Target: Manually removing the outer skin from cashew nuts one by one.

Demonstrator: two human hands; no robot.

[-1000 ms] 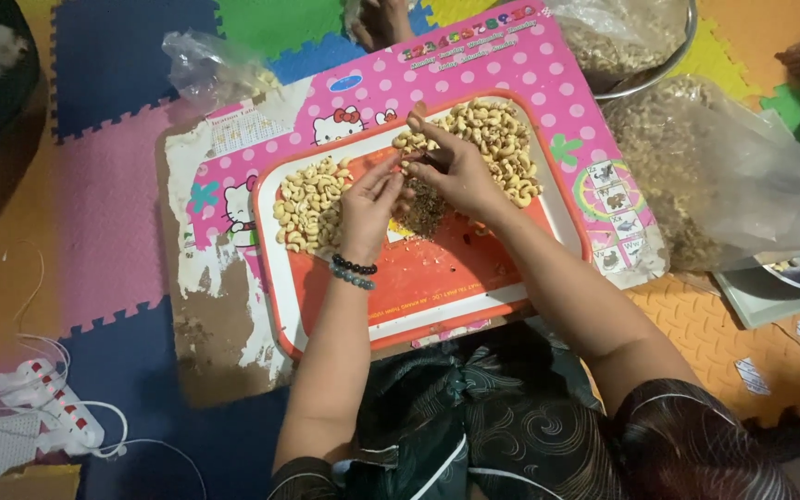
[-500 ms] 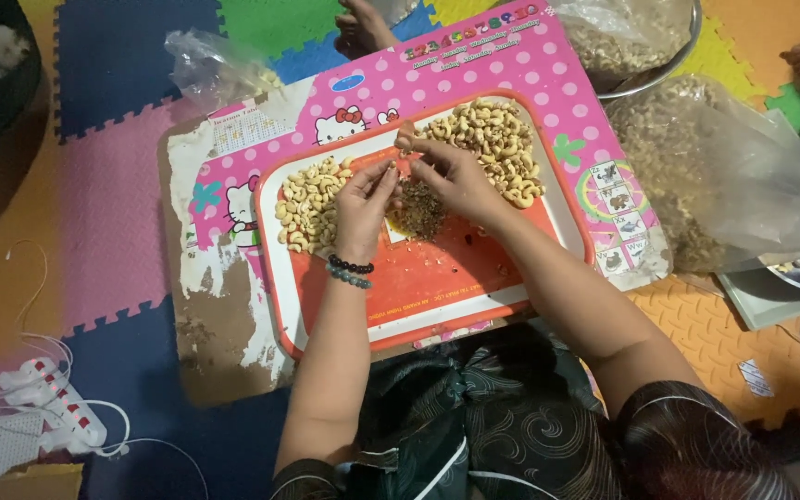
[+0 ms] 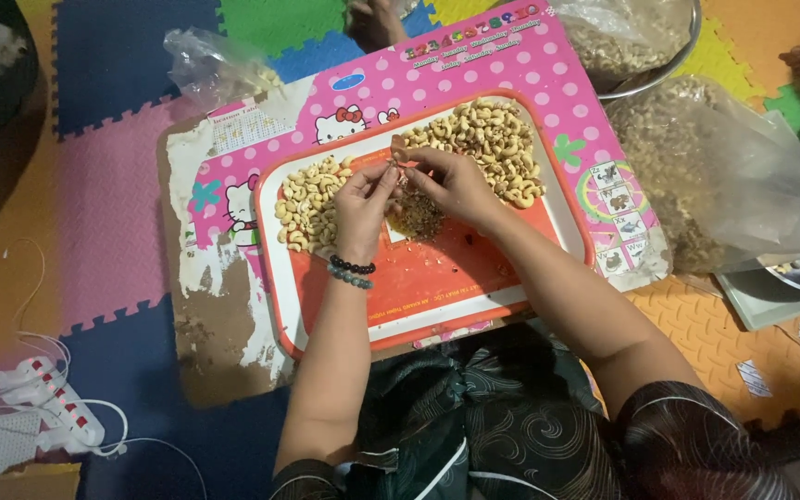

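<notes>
Pinching small cashew (image 3: 398, 167), axis unclear

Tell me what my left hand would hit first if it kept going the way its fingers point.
Probably the right hand: the left hand points up and to the right, fingertips almost meeting it over the red tray. Past that lies the larger cashew pile.

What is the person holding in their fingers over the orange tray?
Both the left hand and right hand pinch something small between their fingertips above the orange plastic tray, probably a pale curved cashew nut; it is too small to tell which part is gripped.
</notes>
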